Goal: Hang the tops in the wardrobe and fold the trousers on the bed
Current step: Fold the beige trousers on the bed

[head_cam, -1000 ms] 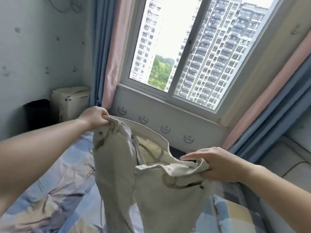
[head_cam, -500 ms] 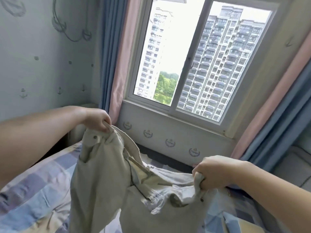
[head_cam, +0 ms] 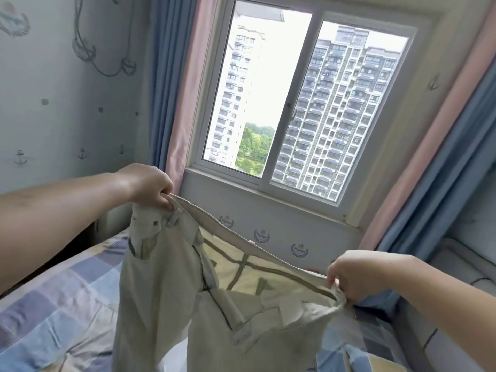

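Observation:
A pair of pale beige trousers [head_cam: 161, 296] hangs in the air above the bed [head_cam: 53, 304], the waistband stretched wide and the fly unzipped, so the inside lining shows. My left hand [head_cam: 146, 187] pinches the waistband at its upper left corner. My right hand [head_cam: 357, 275] grips the opposite end of the waistband, lower and to the right. The legs drop out of view at the bottom edge. No tops or wardrobe are in sight.
The bed carries a blue, purple and yellow checked sheet. Straight ahead is a window [head_cam: 295, 108] with pink and blue curtains [head_cam: 171, 84] on both sides. A padded grey headboard [head_cam: 461, 253] stands at the right. A wall with anchor prints closes the left.
My hands have moved apart, pulling the bunched waistband out taut and open. The view has tilted upward, showing more window and less bed.

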